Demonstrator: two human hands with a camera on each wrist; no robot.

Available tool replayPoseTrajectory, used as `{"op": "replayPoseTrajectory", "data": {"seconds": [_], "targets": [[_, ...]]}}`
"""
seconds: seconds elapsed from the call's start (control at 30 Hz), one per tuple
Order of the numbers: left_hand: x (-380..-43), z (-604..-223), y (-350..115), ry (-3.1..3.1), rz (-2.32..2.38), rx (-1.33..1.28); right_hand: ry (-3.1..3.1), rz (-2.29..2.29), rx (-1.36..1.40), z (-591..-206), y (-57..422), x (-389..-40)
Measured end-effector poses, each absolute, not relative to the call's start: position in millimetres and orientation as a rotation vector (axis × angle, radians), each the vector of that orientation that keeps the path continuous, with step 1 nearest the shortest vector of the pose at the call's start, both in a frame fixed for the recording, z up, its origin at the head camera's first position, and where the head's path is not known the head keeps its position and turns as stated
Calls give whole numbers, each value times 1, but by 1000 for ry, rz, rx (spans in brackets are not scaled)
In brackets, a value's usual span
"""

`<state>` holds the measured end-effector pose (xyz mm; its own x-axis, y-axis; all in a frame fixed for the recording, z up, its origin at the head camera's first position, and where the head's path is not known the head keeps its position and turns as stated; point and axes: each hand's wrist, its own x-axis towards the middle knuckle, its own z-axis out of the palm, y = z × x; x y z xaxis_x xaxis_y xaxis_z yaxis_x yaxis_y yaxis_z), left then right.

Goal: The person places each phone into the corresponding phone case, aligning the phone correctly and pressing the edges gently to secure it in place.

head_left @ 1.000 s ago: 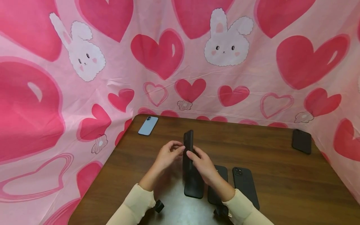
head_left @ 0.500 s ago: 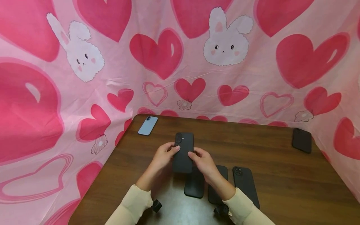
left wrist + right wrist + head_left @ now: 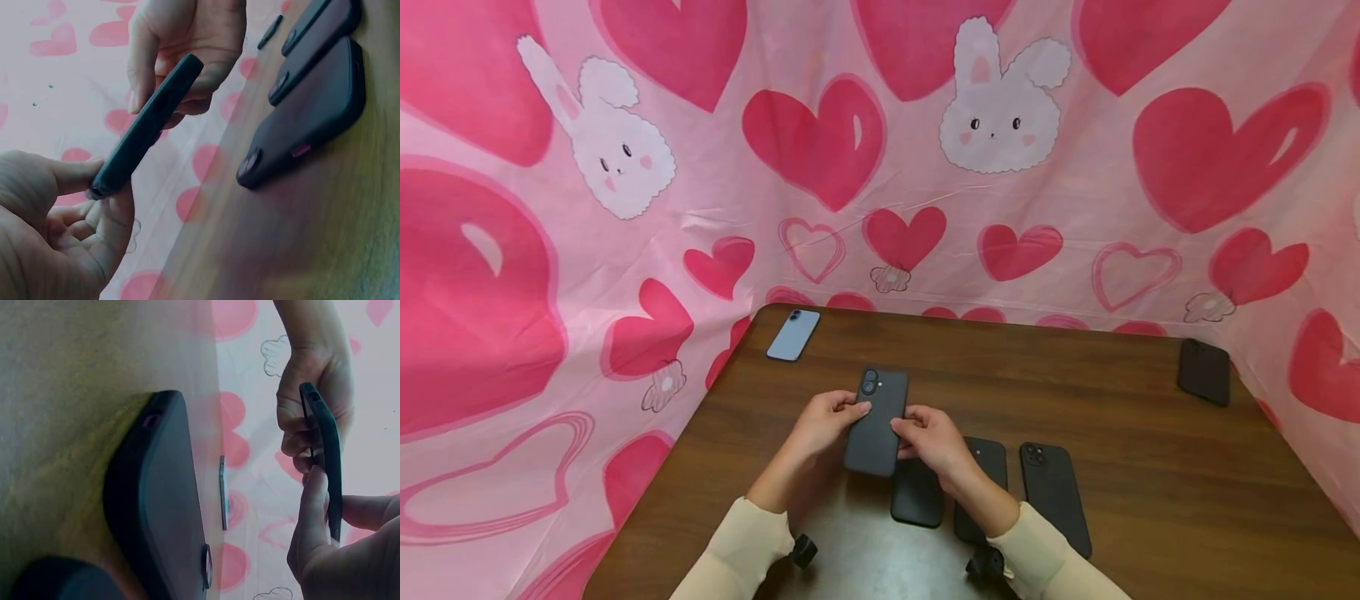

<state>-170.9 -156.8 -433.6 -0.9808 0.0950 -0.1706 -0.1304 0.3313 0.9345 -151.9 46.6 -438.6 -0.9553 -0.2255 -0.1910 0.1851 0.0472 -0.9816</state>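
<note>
A matte black phone case point(image 3: 877, 435) is held up over the table, its back and oval camera cut-out facing the head camera. My left hand point(image 3: 822, 427) pinches its left edge, thumb on the back near the camera end. On the opposite edge, my right hand point(image 3: 934, 440) grips it between thumb and fingers. The left wrist view catches the case point(image 3: 150, 125) side-on, slanting between both hands. From the right wrist, the case point(image 3: 332, 462) appears thin, with a port opening at its end; whether a phone sits inside is unclear.
Three black cases lie side by side close by: one point(image 3: 917, 497) partly beneath the held case, one point(image 3: 991, 457) partly behind my right forearm, and one point(image 3: 1054, 487) farther right. A light blue phone point(image 3: 793, 336) lies back left; another black case point(image 3: 1204, 372) lies back right.
The case, first edge-on to the head camera, has turned so its back faces it. Both hands have since lowered it slightly and shifted it left, keeping their grip.
</note>
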Motion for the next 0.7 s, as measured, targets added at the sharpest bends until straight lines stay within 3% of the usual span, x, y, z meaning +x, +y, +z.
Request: {"op": "replayPoseTrajectory", "data": {"seconds": [0.7], "targets": [[-167,-452,-178,2628,1354,22,2110,-1728,-178,-449,35,-144]]}}
